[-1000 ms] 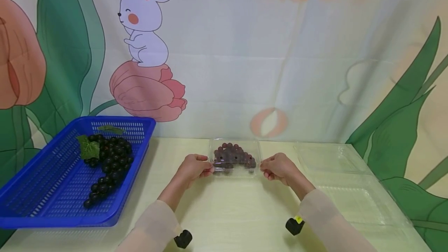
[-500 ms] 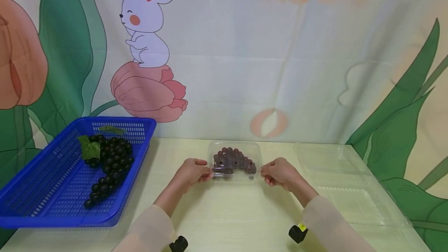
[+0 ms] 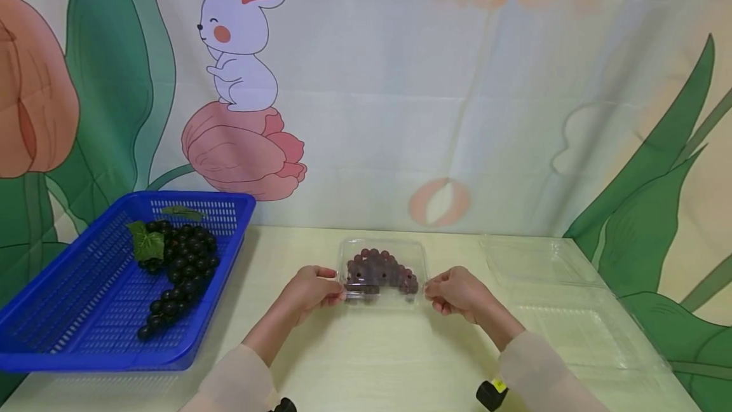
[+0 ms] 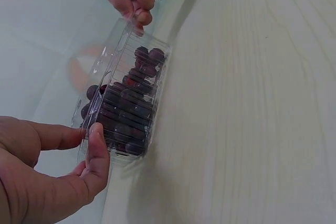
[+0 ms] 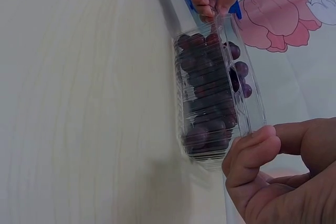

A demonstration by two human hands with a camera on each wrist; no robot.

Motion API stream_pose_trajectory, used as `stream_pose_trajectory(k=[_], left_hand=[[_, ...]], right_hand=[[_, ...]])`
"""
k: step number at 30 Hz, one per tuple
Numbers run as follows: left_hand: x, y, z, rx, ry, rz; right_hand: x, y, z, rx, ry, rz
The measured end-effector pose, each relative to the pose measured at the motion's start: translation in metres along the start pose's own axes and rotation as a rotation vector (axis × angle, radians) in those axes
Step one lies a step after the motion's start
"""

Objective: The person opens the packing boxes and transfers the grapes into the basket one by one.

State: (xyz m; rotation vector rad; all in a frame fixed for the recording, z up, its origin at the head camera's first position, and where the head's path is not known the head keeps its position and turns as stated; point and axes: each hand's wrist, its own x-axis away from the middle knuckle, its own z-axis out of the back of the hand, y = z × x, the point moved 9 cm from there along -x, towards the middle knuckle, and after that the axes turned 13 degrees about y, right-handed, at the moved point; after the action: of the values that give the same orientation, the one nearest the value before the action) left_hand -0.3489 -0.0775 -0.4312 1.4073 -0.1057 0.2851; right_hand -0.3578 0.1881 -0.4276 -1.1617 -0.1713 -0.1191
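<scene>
A clear plastic clamshell box [image 3: 383, 304] with a bunch of dark red grapes [image 3: 374, 266] inside is held near the back middle of the table. My left hand [image 3: 311, 291] pinches its left front corner between thumb and fingers. At the right front corner, my right hand [image 3: 457, 294] pinches the rim in the same way. In the left wrist view, the thumb and forefinger of the left hand [image 4: 63, 166] grip the box's rim. The right wrist view has the right hand [image 5: 289, 166] on the rim's other end, and grapes [image 5: 205, 87] show through the ribbed wall.
A blue plastic basket [image 3: 74, 285] stands at the left, holding a bunch of black grapes [image 3: 189, 259] with a green leaf [image 3: 147, 243]. Clear plastic trays or boxes [image 3: 577, 336] lie at the right. A printed cloth [image 3: 366, 81] hangs behind the table.
Both hands have drawn the box of grapes slightly toward the front edge, keeping their pinch on its corners. The basket and the clear plastic at the right have not moved.
</scene>
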Motion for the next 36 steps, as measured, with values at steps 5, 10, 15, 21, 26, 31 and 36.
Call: stream_pose_trajectory(k=[5,10,15,21,26,31,36], left_hand=[[0.005,-0.002,0.001,-0.009,-0.006,-0.011],[0.012,-0.002,0.003,-0.005,-0.017,-0.029],[0.018,-0.003,0.004,0.005,-0.020,-0.041],[0.024,-0.004,0.006,-0.002,-0.026,-0.034],[0.028,-0.006,0.007,-0.007,-0.032,-0.023],[0.034,-0.008,0.007,-0.020,-0.038,-0.023],[0.040,-0.009,0.008,-0.014,-0.039,-0.024]], right_hand=[[0.006,0.001,-0.001,-0.003,-0.003,0.000],[0.013,0.001,-0.002,-0.010,-0.019,0.002],[0.019,0.001,-0.004,-0.017,-0.037,0.006],[0.025,0.003,-0.006,-0.019,-0.049,0.002],[0.030,0.003,-0.007,-0.030,-0.067,-0.005],[0.035,0.005,-0.009,-0.045,-0.092,-0.004],[0.039,0.008,-0.010,-0.043,-0.118,-0.006]])
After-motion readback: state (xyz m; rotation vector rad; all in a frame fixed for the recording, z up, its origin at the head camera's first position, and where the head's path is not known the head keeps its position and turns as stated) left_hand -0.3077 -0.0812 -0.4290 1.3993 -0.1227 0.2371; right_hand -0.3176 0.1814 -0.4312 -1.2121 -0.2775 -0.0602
